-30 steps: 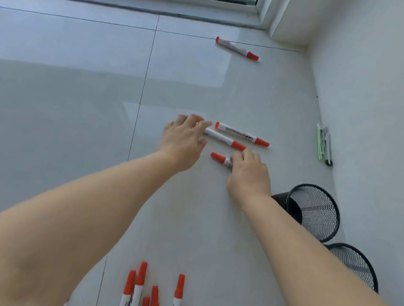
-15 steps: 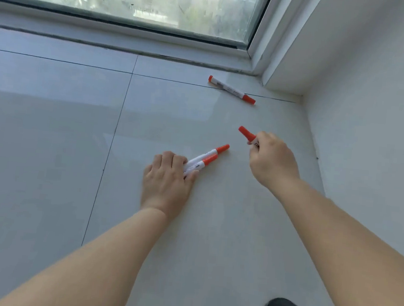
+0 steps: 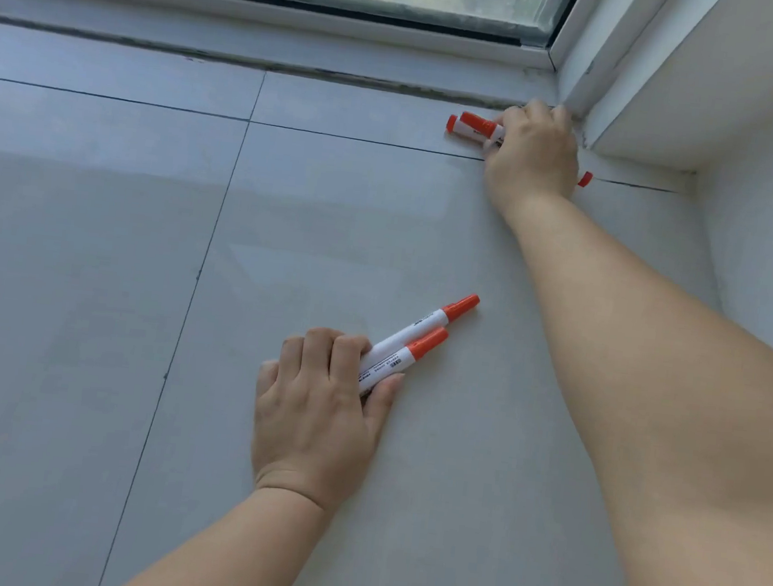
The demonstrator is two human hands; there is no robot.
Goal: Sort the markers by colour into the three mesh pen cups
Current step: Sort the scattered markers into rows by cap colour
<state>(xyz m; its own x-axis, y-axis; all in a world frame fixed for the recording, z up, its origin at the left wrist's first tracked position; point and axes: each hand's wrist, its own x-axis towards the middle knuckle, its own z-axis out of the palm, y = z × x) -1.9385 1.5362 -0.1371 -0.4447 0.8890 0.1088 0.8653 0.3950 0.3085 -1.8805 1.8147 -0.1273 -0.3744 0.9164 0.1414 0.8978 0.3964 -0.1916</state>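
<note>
While the left hand (image 3: 315, 409) sits low on the tiled floor (image 3: 92, 262), its fingers curl over 2 red-capped markers (image 3: 410, 343) and the thumb closes the grip from the other side. Both white barrels lie side by side, touching, caps pointing up and to the right, away from the wrist. One cap reaches further out than the other.

Over at the far right corner of the floor, right against the window frame (image 3: 571, 64) and the wall (image 3: 772, 142), the right hand (image 3: 532, 160) is down on more markers. 2 red caps (image 3: 469, 125) stick out of its left side, close together, and a third red tip (image 3: 585, 178) peeks out on its right. Fingers are bent over the barrels, knuckles toward the camera; the grip is wrapped on them, though how many barrels sit inside is hidden by the back of the hand.

Dark grout lines cross the floor between the 2 hands, which are well apart.
</note>
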